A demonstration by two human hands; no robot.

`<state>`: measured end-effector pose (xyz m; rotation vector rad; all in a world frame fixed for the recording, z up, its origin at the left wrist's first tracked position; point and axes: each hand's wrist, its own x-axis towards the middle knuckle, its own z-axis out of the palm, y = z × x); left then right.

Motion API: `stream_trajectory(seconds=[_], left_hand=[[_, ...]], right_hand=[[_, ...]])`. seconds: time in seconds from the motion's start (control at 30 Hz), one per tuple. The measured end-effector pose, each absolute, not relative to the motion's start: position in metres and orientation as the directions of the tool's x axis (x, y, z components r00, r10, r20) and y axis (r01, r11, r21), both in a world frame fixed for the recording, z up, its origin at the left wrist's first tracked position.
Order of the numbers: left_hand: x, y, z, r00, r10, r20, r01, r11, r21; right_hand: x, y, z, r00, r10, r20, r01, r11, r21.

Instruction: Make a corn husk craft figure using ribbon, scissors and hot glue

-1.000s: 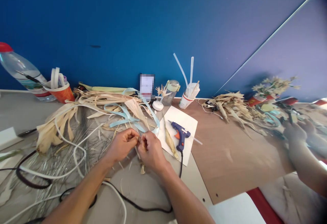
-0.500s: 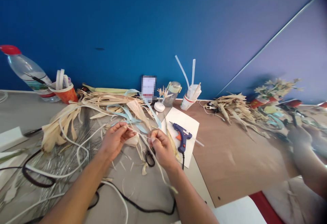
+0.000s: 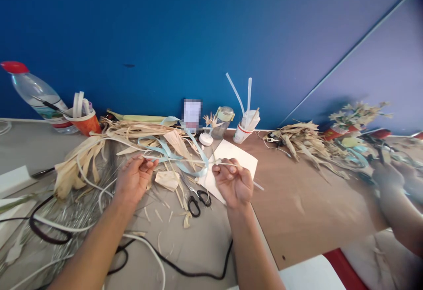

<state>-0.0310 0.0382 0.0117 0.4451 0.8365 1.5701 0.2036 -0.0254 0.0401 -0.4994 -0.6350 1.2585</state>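
A thin pale strip (image 3: 185,160), which looks like dried corn husk, stretches nearly level above the desk. My left hand (image 3: 134,180) pinches its left end between thumb and fingers. Farther right, my right hand (image 3: 234,182) holds the other end with curled fingers, palm turned up. Below the strip lie black-handled scissors (image 3: 199,199) with blades pointing away from me. A piece of husk (image 3: 167,180) and light blue ribbon (image 3: 170,153) are close behind it. White paper (image 3: 228,151) lies behind my right hand, which hides the glue gun.
Dried husks (image 3: 132,129), a phone (image 3: 192,113) and a cup with glue sticks (image 3: 243,132) line the wall. At left are a bottle (image 3: 39,98), a red cup (image 3: 86,122), thin wires (image 3: 76,215) and cables (image 3: 185,274). Another person's arm (image 3: 396,202) is at far right.
My hands have moved apart, drawing the strip out straight between them. My right hand has gone right and turned palm up, now covering the glue gun and uncovering the scissors.
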Motion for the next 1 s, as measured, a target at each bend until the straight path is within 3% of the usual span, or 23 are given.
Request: stream_trajectory(seconds=[0.2, 0.33, 0.53, 0.67, 0.8, 1.0], left_hand=[[-0.035, 0.042, 0.012, -0.31, 0.935, -0.173, -0.681, -0.091, 0.726], [-0.035, 0.044, 0.009, -0.397, 0.903, -0.168, -0.685, -0.169, 0.709], [-0.041, 0.045, 0.006, -0.494, 0.869, -0.02, -0.582, -0.313, 0.751], [-0.045, 0.046, 0.005, -0.568, 0.814, 0.117, -0.421, -0.41, 0.809], [-0.042, 0.044, 0.008, -0.589, 0.792, 0.158, -0.313, -0.404, 0.86], [-0.025, 0.035, 0.016, -0.444, 0.884, 0.147, -0.471, -0.37, 0.8]], right_hand=[[0.228, -0.023, 0.042, 0.339, 0.925, 0.171, -0.841, 0.38, -0.385], [0.241, -0.023, 0.042, 0.42, 0.887, 0.192, -0.83, 0.461, -0.313], [0.247, -0.026, 0.045, 0.524, 0.83, 0.194, -0.751, 0.557, -0.355], [0.249, -0.029, 0.046, 0.543, 0.814, 0.204, -0.704, 0.574, -0.418], [0.248, -0.03, 0.047, 0.541, 0.812, 0.218, -0.686, 0.577, -0.444], [0.225, -0.025, 0.042, 0.316, 0.919, 0.238, -0.707, 0.395, -0.587]])
